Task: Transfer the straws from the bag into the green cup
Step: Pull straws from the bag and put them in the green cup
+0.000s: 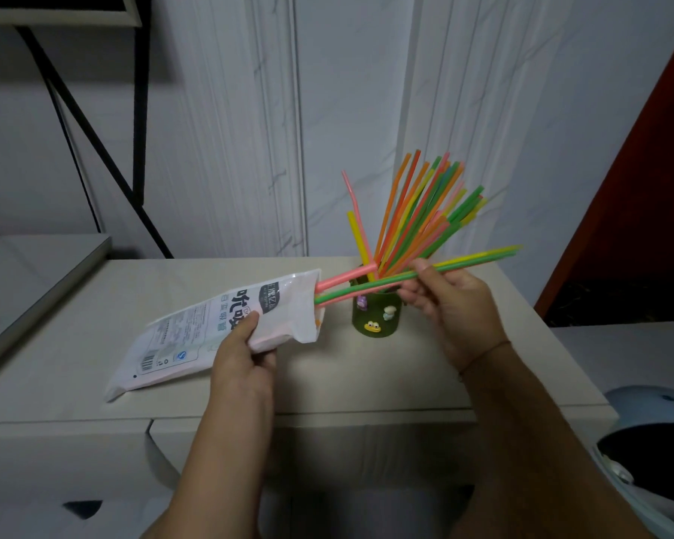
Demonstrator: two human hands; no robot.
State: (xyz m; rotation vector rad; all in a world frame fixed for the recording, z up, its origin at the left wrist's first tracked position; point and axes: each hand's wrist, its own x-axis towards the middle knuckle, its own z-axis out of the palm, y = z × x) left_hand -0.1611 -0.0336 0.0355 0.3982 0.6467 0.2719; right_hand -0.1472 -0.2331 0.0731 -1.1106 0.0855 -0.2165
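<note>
**Straws halfway out of the bag, one cup already full**

From my remote seat I see the right hand (452,309) pinching a small bunch of straws (475,258) between thumb and curled fingers. I count three: two green, one yellow, though they overlap and there may be one more. They lie nearly level, with their near ends still inside the mouth of the bag (195,336) and their far ends pointing right, past the cup. One pink straw (347,276) also pokes out of the bag mouth, above the held bunch, and no hand touches it.

The single green cup (374,334) stands upright on the table (366,383), just right of the bag mouth and behind the held bunch. It carries three small figures on its side: purple, white and yellow. A fan of orange, pink, yellow and green straws (417,212) stands in it, too crowded for me to count exactly.

The left hand (242,355) grips the one white printed bag near its open end, thumb on top. The bag tilts up toward the cup, and its closed end rests on the table.

A thin cord (483,354) circles the right wrist. A round pale blue bin (619,398) sits at lower right.
</note>
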